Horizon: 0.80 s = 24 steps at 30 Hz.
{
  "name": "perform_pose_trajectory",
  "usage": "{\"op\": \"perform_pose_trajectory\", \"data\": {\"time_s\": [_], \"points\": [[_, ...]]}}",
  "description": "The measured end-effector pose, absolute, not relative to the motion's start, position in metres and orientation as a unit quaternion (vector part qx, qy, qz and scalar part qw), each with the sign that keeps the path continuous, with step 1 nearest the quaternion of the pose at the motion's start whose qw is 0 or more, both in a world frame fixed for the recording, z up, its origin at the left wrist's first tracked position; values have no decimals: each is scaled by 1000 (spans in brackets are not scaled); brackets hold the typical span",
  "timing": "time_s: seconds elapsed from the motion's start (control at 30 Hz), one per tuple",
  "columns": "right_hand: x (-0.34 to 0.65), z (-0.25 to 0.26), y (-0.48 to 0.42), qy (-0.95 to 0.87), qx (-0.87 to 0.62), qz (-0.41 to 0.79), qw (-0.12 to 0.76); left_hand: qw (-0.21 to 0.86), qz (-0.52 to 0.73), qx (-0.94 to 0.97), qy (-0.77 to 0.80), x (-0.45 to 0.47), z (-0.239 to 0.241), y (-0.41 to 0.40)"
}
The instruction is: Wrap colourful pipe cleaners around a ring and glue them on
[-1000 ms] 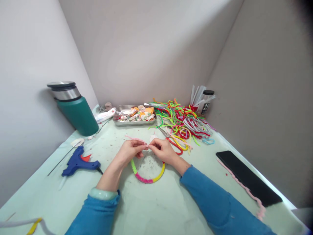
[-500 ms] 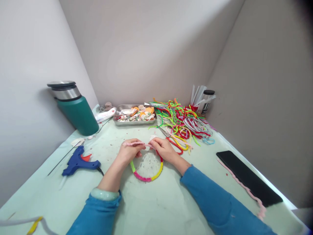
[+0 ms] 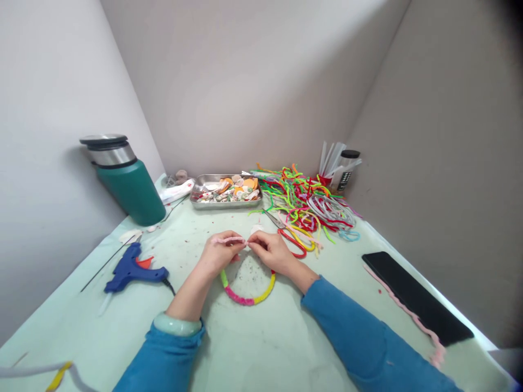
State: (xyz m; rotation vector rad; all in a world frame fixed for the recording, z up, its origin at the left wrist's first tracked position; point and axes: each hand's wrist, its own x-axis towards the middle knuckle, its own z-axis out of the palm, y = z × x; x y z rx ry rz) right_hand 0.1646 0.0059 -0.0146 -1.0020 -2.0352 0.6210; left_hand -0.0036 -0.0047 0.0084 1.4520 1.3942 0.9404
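Head view shows ring (image 3: pixel 240 299) — well inside table (image 3: pixel 253 348) edges.

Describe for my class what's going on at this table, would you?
A person's left hand and right hand meet at the fingertips, pinching a pink fuzzy strip. Beneath them is a colourful fuzzy ring, its far part hidden by the hands; green, pink, yellow and a little red show. Scissors lie just beyond the right hand, and a blue glue gun lies off to the left.
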Motion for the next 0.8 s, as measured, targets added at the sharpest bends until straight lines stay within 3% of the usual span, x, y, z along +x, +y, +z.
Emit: {"op": "perform_pose_trajectory", "data": {"time_s": [0.23,0.53,0.8], "points": [[165,-15,6,-799,-391,249,383,426,374,616,547,-8,2,-3],[169,-15,8,-788,-372,285,398,588,385,502,504,-8,12,-5],[168,-12,5,-795,-352,287,402,584,328,525,525,-9,8,-6]]}}
